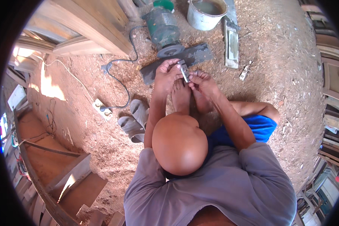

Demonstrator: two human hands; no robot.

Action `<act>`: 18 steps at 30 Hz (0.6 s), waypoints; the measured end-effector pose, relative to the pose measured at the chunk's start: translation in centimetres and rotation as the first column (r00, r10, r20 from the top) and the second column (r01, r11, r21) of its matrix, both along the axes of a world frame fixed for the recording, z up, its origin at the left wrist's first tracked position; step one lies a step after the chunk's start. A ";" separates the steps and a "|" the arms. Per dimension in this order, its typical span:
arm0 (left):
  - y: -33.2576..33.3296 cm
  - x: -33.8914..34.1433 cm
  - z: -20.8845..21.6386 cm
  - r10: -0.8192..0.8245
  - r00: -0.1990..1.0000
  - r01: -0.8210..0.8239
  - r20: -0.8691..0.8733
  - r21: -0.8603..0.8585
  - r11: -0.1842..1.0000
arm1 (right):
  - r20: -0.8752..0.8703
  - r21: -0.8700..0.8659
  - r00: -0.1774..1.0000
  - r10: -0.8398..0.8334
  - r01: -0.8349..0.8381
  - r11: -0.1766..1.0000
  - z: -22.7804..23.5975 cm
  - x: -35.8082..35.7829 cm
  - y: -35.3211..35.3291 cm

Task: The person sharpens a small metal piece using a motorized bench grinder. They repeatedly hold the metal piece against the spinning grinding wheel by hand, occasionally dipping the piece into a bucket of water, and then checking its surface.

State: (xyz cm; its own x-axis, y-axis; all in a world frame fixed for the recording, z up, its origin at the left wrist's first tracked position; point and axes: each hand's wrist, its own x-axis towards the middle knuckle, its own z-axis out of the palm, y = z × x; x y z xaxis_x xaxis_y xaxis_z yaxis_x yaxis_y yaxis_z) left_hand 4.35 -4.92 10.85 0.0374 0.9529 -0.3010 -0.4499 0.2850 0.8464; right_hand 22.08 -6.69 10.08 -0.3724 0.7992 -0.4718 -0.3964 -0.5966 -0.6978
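Observation:
Between my two hands is a small flat metal piece, dark with a bright strip along it, perhaps a blade. My left hand pinches its upper left side. The fingers of my right hand are closed on its lower right end. Just beyond stands a green bench grinder, its grey grinding wheel facing me above a dark board. I cannot tell whether the wheel turns. My bare foot rests right below the metal piece.
A whitish bucket holding liquid stands beyond the grinder, beside a long narrow board with a sharpening stone. The grinder's cord runs to a power strip. Grey slippers lie at left. Wooden beams rise at upper left; shavings cover the ground.

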 end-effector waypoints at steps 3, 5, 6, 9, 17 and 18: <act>0.4 0.3 0.6 -0.070 0.990 0.076 -0.126 0.046 0.996 | 0.034 0.050 0.999 0.014 -0.015 0.999 1.6 0.6 0.0; 0.7 1.3 2.1 -0.115 0.978 0.135 -0.175 0.105 0.985 | 0.051 0.073 0.999 -0.003 -0.001 0.997 2.5 1.4 0.2; 0.9 2.0 2.8 -0.137 0.970 0.165 -0.199 0.134 0.977 | 0.054 0.084 0.998 -0.025 0.021 0.996 3.0 2.0 0.4; 1.3 3.8 5.4 -0.200 0.951 0.243 -0.238 0.167 0.956 | 0.049 0.116 0.997 -0.065 0.059 0.992 4.5 3.7 1.0; 0.9 6.0 8.7 -0.444 0.892 0.447 -0.083 0.308 0.840 | -0.230 0.021 0.949 -0.216 0.226 0.974 8.7 5.2 1.0; 0.6 6.3 9.4 -0.455 0.888 0.452 -0.063 0.295 0.842 | -0.271 0.009 0.937 -0.218 0.229 0.973 8.8 5.2 0.8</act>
State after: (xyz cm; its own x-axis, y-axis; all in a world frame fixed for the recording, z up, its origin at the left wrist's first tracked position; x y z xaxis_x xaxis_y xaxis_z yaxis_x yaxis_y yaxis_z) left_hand 10.60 -4.29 20.21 0.4887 0.8724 -0.0085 -0.3393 0.1991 0.9194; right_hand 27.32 -5.89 18.91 -0.2899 0.8923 -0.3460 -0.6911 -0.4453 -0.5692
